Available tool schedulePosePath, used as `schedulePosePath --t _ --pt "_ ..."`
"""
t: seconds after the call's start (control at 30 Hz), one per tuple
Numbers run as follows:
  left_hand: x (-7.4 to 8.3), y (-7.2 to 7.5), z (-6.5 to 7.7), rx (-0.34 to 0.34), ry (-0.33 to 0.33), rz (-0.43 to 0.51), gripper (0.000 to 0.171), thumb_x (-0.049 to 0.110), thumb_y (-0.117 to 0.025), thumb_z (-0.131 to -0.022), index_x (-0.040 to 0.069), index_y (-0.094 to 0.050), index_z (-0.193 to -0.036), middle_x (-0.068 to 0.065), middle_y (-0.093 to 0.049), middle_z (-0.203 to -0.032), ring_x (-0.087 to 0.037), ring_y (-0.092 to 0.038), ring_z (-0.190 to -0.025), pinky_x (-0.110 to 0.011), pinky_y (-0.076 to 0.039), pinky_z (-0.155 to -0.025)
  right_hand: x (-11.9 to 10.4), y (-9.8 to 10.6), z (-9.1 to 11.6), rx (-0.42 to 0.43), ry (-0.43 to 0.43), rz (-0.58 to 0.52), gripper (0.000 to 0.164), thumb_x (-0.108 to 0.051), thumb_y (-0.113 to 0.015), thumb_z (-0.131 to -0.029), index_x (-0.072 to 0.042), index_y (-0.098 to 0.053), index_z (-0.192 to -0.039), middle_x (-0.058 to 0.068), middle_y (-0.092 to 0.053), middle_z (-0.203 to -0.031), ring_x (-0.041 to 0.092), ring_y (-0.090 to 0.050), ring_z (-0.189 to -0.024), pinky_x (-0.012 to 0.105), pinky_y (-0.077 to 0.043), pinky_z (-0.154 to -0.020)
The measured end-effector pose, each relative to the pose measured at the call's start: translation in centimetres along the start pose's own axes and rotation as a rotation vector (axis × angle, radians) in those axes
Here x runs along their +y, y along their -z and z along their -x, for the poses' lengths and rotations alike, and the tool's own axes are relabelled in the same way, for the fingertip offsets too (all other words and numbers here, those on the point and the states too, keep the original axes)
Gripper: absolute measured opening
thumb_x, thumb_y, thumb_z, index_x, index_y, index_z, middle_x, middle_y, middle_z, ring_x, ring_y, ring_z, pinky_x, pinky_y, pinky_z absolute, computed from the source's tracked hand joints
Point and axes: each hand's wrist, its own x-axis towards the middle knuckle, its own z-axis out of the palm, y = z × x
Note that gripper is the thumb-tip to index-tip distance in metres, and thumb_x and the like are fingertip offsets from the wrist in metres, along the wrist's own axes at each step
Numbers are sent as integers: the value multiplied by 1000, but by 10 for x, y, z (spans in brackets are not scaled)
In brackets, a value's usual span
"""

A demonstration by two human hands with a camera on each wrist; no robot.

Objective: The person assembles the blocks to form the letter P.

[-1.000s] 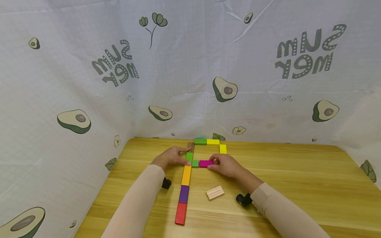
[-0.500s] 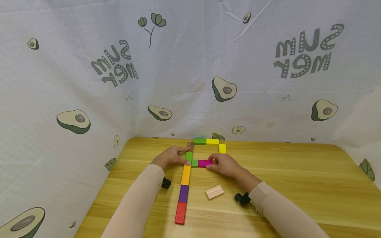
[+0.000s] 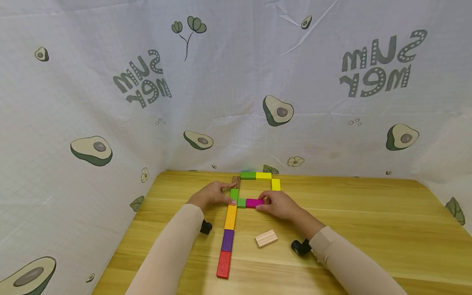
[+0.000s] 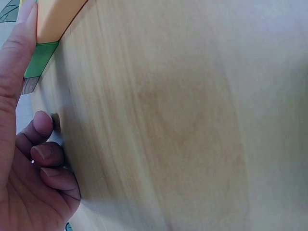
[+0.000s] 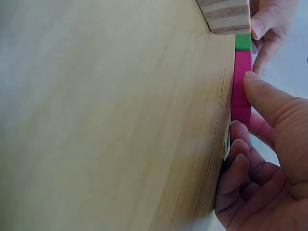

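Note:
In the head view, my right hand (image 3: 280, 205) pinches a magenta block (image 3: 254, 203) by its right end. The block's left end meets a small green block (image 3: 241, 203). My left hand (image 3: 212, 194) touches the left column of blocks, thumb by the green block (image 3: 234, 194) and index finger at the brown block (image 3: 236, 182). Its other fingers curl loosely in the left wrist view, beside the orange block (image 4: 57, 19). The right wrist view has the thumb on the magenta block's near side, with the fingers partly hidden behind it.
Below the orange block, a purple block (image 3: 227, 240) and a red block (image 3: 223, 264) continue the column. Green (image 3: 248, 175) and yellow (image 3: 263, 176) blocks line the top, with another yellow block (image 3: 275, 184) at right. A plain wooden block (image 3: 266, 238) lies nearer. A printed curtain (image 3: 236, 82) hangs behind.
The magenta block has slid slightly left, closing the thin gap to the small green block. My left hand has stayed in place.

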Motion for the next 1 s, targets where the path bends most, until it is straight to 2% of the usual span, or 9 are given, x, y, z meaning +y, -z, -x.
schedulePosePath --t 0.2,0.37,0.53,0.6,0.67,0.83,0.9,1.0 --pt "1 0 0 -4 8 11 86 51 -88 -75 40 -48 -150 -8 -45 -161 -33 -37 -151 -55 -33 -123 -1 1 0 -11 6 -7 33 -39 -77 -91 -15 -70 -111 -1 -61 -80 14 -51 -70 26 -41 -61" --pt "1 0 0 -6 11 12 86 51 -88 -74 41 -48 -150 -7 -44 -161 -33 -37 -151 -55 -33 -123 -1 1 2 -11 1 -30 40 -38 -78 -90 -13 -68 -120 0 -63 -84 15 -53 -73 28 -45 -65" --pt "0 0 -1 -4 2 5 85 51 -88 -75 41 -48 -150 -8 -44 -161 -34 -37 -151 -55 -33 -123 -7 5 18 1 67 -20 33 -33 -79 -90 -13 -70 -114 1 -65 -92 16 -56 -82 32 -51 -74" --pt "1 0 -1 -2 -3 2 85 51 -88 -75 41 -48 -150 -8 -44 -161 -34 -37 -151 -55 -33 -123 -11 8 31 -43 107 -10 29 -32 -78 -91 -13 -70 -111 0 -65 -94 16 -56 -84 33 -51 -76" --pt "0 0 -2 -2 -5 2 84 51 -87 -75 41 -48 -150 -8 -44 -161 -33 -37 -152 -55 -33 -123 -17 12 45 -132 131 -24 32 -33 -77 -91 -12 -68 -113 -2 -64 -91 15 -56 -83 31 -51 -74" --pt "0 -1 -1 -10 -2 6 84 50 -87 -76 42 -48 -150 -7 -44 -162 -33 -36 -152 -55 -33 -124 -26 19 76 -348 124 -49 51 -40 -74 -93 -13 -59 -134 -6 -63 -78 10 -55 -67 25 -46 -60" --pt "0 -1 0 -10 -3 5 84 50 -87 -76 42 -48 -150 -7 -43 -162 -33 -36 -152 -55 -32 -124 -29 21 85 -405 114 -49 59 -38 -77 -91 -16 -55 -141 -6 -62 -75 9 -54 -64 24 -45 -58" --pt "1 0 1 -10 -5 4 83 50 -87 -76 42 -48 -149 -7 -43 -162 -34 -35 -153 -55 -32 -124 -33 20 95 -474 99 -33 68 -31 -85 -82 -20 -54 -141 -8 -62 -76 6 -53 -65 23 -44 -59"
